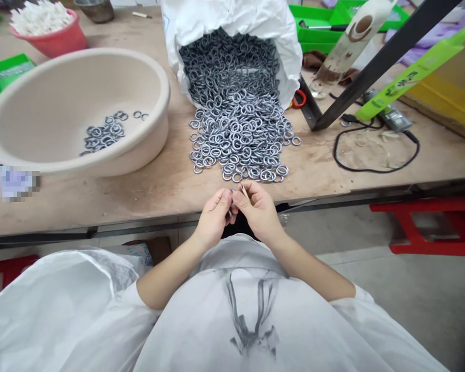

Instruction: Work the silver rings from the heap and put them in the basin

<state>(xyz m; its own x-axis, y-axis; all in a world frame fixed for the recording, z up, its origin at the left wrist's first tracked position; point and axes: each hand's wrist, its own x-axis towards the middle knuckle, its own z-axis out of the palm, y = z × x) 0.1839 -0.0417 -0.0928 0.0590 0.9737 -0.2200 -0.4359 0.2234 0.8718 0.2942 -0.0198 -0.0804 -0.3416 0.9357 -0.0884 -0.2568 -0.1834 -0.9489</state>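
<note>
Hundreds of grey rings spill onto the wooden tabletop from a white sack, tipped mouth-forward presumably for easy reach, near the left hand, pinching what looks like a single ring, and the right hand, gripping a slim pale tool close beside it

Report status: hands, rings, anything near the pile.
Left hand gripping grey ring, partly hidden; right hand holding thin pale tool. Ring pile ahead, spilling from white sack. Dark metal bar right of pile.

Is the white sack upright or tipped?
Tipped: the white sack opens sideways, with gray rings spread from inside it onto the table.
</note>
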